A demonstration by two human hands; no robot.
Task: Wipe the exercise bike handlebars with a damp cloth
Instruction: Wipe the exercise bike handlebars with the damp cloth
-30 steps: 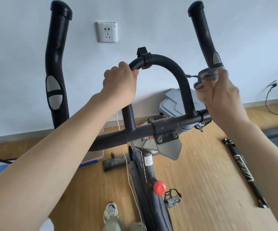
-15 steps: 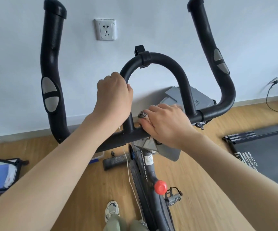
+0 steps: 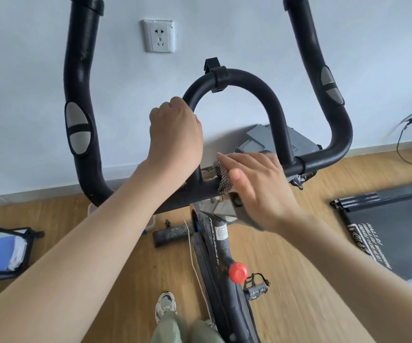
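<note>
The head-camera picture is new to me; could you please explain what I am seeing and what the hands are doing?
This picture comes from a camera worn on the person's head, looking forward and down. The black tubes are an exercise bike's handlebars. The left hand grips the centre loop. The right hand, fingers fairly straight, presses a patterned cloth onto the crossbar. Below are the bike frame with its red knob, a wooden floor and the person's shoe. A socket sits on the wall.
</note>
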